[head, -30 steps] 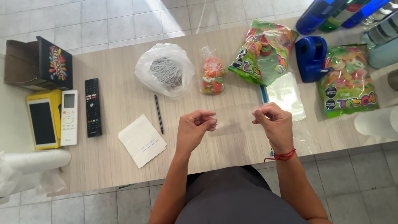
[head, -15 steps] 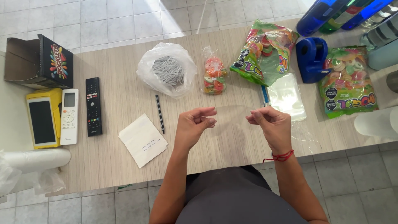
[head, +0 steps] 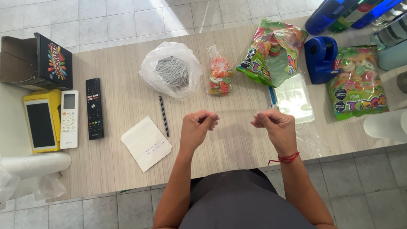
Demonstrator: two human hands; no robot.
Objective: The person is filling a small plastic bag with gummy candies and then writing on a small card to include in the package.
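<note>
Wooden table (head: 123, 106) bears remotes (head: 94, 108), candy bags (head: 273, 48).

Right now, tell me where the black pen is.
In the head view the black pen lies on the wooden table, left of the left hand, between the folded white paper and the clear bag of grey sticks.

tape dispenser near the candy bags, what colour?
Blue. The tape dispenser shows best in the head view, between the two gummy candy bags.

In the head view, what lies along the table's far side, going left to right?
Black box → plastic bag of grey ties → small candy bag → big candy bag → blue tape dispenser → second candy bag.
</note>
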